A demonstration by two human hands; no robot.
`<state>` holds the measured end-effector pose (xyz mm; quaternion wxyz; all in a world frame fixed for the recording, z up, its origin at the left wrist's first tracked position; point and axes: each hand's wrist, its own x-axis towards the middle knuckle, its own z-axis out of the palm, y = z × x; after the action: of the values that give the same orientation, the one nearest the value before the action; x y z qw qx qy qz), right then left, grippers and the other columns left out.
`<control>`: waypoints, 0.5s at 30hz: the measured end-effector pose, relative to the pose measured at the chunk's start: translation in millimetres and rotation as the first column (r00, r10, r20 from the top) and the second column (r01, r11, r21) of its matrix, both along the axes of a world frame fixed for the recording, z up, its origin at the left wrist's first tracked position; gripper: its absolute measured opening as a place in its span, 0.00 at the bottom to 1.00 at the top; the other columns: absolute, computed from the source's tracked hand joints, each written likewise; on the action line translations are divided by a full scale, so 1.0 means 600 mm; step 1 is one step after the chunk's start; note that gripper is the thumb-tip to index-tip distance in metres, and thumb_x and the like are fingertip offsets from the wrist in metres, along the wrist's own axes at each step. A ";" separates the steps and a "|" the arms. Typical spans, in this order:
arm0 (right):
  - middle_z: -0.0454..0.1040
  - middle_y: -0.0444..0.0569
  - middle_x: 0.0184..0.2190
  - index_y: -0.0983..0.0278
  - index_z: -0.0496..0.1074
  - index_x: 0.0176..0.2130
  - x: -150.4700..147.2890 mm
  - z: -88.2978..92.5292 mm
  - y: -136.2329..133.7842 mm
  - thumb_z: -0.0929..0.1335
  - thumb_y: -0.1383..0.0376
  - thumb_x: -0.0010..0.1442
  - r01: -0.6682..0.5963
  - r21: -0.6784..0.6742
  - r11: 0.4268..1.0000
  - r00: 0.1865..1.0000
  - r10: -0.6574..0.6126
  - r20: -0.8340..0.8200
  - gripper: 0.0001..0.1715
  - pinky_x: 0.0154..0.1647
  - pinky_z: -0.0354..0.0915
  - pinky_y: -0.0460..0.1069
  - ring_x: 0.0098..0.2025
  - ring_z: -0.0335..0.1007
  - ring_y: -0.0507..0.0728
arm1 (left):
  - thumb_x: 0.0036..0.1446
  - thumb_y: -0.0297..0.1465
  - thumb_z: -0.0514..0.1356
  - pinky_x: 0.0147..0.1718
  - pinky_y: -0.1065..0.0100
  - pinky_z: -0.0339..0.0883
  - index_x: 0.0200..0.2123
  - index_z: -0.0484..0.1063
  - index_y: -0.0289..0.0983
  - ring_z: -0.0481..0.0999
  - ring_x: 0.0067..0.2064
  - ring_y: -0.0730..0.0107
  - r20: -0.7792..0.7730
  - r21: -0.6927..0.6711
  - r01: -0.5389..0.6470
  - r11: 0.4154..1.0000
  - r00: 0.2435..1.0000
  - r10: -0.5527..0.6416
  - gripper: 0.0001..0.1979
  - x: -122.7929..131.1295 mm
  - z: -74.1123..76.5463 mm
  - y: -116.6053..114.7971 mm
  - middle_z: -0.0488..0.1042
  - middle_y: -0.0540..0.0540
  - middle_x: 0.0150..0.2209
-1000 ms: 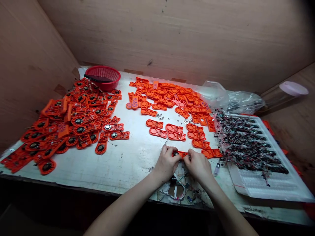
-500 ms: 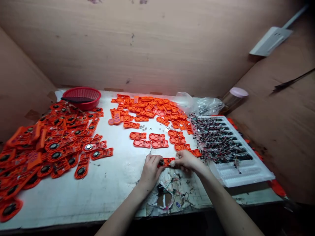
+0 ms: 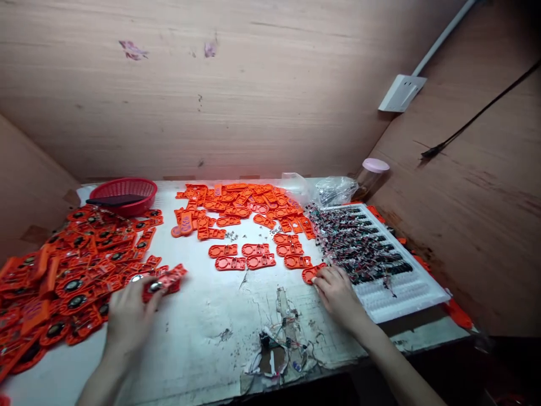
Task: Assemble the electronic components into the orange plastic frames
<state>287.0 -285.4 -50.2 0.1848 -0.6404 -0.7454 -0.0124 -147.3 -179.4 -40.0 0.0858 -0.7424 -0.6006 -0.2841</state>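
Observation:
My left hand (image 3: pixel 131 316) is closed on an orange casing (image 3: pixel 171 280) with a round metal part, at the right edge of a heap of filled orange casings (image 3: pixel 76 285). My right hand (image 3: pixel 338 290) has its fingers closed on the edge of an empty orange casing (image 3: pixel 310 274), right of the middle. Several empty casings (image 3: pixel 261 260) lie in short rows beyond the hands. Behind them is a pile of orange casings (image 3: pixel 240 197). Small screws (image 3: pixel 231 235) are scattered between pile and rows.
On the right, a white tray (image 3: pixel 416 296) holds wired parts (image 3: pixel 350 242). A red basket (image 3: pixel 146 189) stands at the back left. Plastic bags (image 3: pixel 336 190) and a lidded jar (image 3: pixel 374 175) are at the back right. Loose wires (image 3: pixel 287 332) lie near the torn front edge.
My left hand has moved left from the middle front to the filled heap, carrying a casing. My right hand has let go there and taken hold of another casing. The view has shifted.

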 end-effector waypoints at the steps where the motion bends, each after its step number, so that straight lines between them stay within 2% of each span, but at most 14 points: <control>1: 0.71 0.54 0.41 0.64 0.72 0.40 -0.004 -0.010 -0.003 0.61 0.75 0.59 -0.053 0.012 0.999 0.998 0.053 0.025 0.14 0.59 0.53 0.62 0.48 0.63 0.62 | 0.61 0.50 0.46 0.41 0.55 0.65 0.39 0.66 0.41 0.70 0.37 0.58 -0.020 0.011 -0.043 0.999 0.999 0.044 0.20 -0.034 0.002 0.010 0.73 0.48 0.34; 3: 0.70 0.55 0.43 0.66 0.71 0.44 -0.034 -0.026 0.001 0.61 0.76 0.57 -0.136 0.017 0.991 0.991 0.136 0.015 0.17 0.59 0.54 0.62 0.49 0.62 0.63 | 0.61 0.49 0.46 0.43 0.54 0.66 0.40 0.66 0.42 0.70 0.37 0.59 -0.059 0.006 -0.082 0.997 0.995 0.082 0.19 -0.072 0.006 0.022 0.72 0.49 0.34; 4: 0.70 0.56 0.44 0.67 0.70 0.47 -0.057 -0.031 0.007 0.61 0.76 0.57 -0.172 0.013 0.985 0.985 0.172 -0.007 0.19 0.58 0.57 0.62 0.50 0.61 0.63 | 0.61 0.47 0.47 0.44 0.53 0.65 0.41 0.66 0.41 0.70 0.39 0.58 -0.072 0.010 -0.090 0.996 0.993 0.090 0.19 -0.074 0.007 0.023 0.71 0.47 0.36; 6: 0.68 0.58 0.47 0.68 0.68 0.50 -0.106 -0.032 0.025 0.61 0.76 0.56 -0.246 -0.010 0.969 0.967 0.245 -0.066 0.23 0.54 0.61 0.61 0.51 0.59 0.64 | 0.61 0.44 0.50 0.47 0.50 0.63 0.44 0.67 0.37 0.68 0.46 0.53 -0.083 0.048 -0.116 0.992 0.989 0.120 0.18 -0.047 0.011 0.019 0.71 0.41 0.43; 8: 0.67 0.58 0.49 0.68 0.66 0.52 -0.140 -0.023 0.046 0.60 0.77 0.55 -0.328 -0.022 0.945 0.936 0.321 -0.145 0.25 0.52 0.63 0.60 0.51 0.58 0.63 | 0.59 0.42 0.55 0.51 0.46 0.58 0.47 0.68 0.34 0.64 0.53 0.47 -0.052 0.103 -0.137 0.985 0.988 0.142 0.19 0.010 0.015 0.006 0.66 0.34 0.52; 10: 0.67 0.59 0.48 0.68 0.67 0.51 -0.148 -0.007 0.062 0.59 0.78 0.55 -0.369 -0.019 0.929 0.904 0.354 -0.238 0.25 0.50 0.64 0.58 0.50 0.59 0.62 | 0.59 0.38 0.57 0.53 0.46 0.57 0.48 0.69 0.35 0.64 0.52 0.50 0.003 0.091 0.000 0.996 1.000 0.000 0.17 0.081 0.018 -0.012 0.67 0.37 0.50; 11: 0.67 0.58 0.46 0.68 0.68 0.49 -0.142 0.002 0.066 0.59 0.78 0.56 -0.365 -0.025 0.931 0.897 0.344 -0.277 0.22 0.49 0.64 0.58 0.48 0.59 0.61 | 0.59 0.36 0.57 0.52 0.48 0.59 0.48 0.69 0.37 0.65 0.51 0.53 0.039 0.040 0.142 0.989 0.989 -0.143 0.15 0.116 0.018 -0.024 0.69 0.39 0.48; 12: 0.68 0.57 0.43 0.67 0.70 0.46 -0.132 0.010 0.066 0.60 0.78 0.57 -0.358 -0.045 0.932 0.892 0.328 -0.311 0.19 0.47 0.64 0.57 0.45 0.60 0.61 | 0.59 0.35 0.58 0.51 0.51 0.61 0.47 0.70 0.40 0.65 0.50 0.56 0.084 -0.049 0.303 0.952 0.951 -0.298 0.13 0.148 0.018 -0.037 0.70 0.41 0.47; 13: 0.68 0.55 0.40 0.66 0.71 0.42 -0.121 0.018 0.062 0.61 0.77 0.57 -0.362 -0.084 0.929 0.886 0.314 -0.341 0.15 0.44 0.64 0.56 0.43 0.61 0.60 | 0.59 0.33 0.58 0.49 0.54 0.63 0.46 0.70 0.40 0.65 0.50 0.58 0.151 -0.125 0.437 0.891 0.896 -0.418 0.11 0.178 0.017 -0.050 0.70 0.42 0.47; 15: 0.68 0.51 0.35 0.64 0.71 0.36 -0.102 0.028 0.045 0.64 0.74 0.58 -0.434 -0.184 0.882 0.850 0.334 -0.407 0.09 0.41 0.64 0.54 0.40 0.62 0.59 | 0.58 0.32 0.59 0.47 0.59 0.64 0.46 0.70 0.41 0.66 0.48 0.61 0.276 -0.254 0.592 0.765 0.802 -0.529 0.11 0.223 0.014 -0.078 0.70 0.43 0.45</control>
<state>226.0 -258.4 -33.6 0.2295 -0.4868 -0.8063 0.2452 -13.3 -226.5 -31.4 -0.1851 -0.8616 -0.3940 -0.2613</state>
